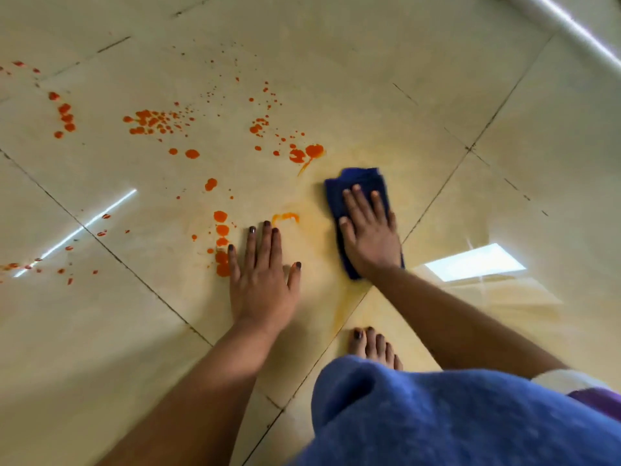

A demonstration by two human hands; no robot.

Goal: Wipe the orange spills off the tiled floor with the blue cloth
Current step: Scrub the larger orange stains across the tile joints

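Orange spills (158, 122) cover the cream tiled floor (369, 79) from roughly 8 o'clock to 12 o'clock of the frame centre, as scattered drops and larger blots. The largest blot near the cloth sits at 11 o'clock of it, just beside its far edge, with a thin tail running toward the cloth. A column of blots lies touching or just beside the little-finger side of the left hand. A short curved orange smear (285, 217) lies between the two hands, near the left fingertips.

Blue cloth (361, 183) lies folded on the floor just right of frame centre. The right hand (368, 237) lies flat on top of it, fingers extended and slightly spread, palm pressing down; the cloth shows beyond the fingertips and along both sides of the hand.

The left hand (260, 280) is open, palm down, fingers spread, flat on bare tile at 9 o'clock of the cloth and apart from it.

A pale yellow film (336, 163) tints the tile around the cloth and between the hands, with a streak along the grout line at 6 o'clock of the cloth.

A bare foot (373, 348) stands on the tile at 6 o'clock of the cloth, partly covered by blue fabric (453, 422) at the lower right. Bright reflections (473, 262) lie at 3 o'clock of the right hand and at 9 o'clock of the left. A white rail (571, 25) crosses the top right corner.
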